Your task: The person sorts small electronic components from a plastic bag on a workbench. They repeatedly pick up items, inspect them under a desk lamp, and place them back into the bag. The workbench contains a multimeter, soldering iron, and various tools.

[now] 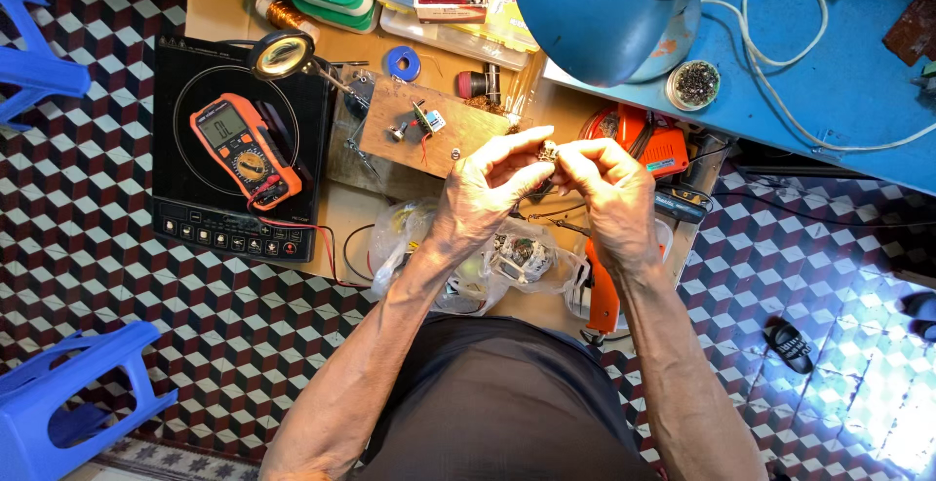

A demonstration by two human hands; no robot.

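Observation:
My left hand and my right hand meet in front of me, and both pinch a small electronic part between their fingertips. The part is mostly hidden by my fingers. Just beyond the hands lies a wooden board with small components and red wire on it. Clear plastic bags with small parts lie under my wrists.
An orange multimeter rests on a black induction cooktop at the left, with a magnifier above it. A blue desk lamp hangs over a blue table. An orange tool lies to the right. Blue plastic stools stand on the patterned floor.

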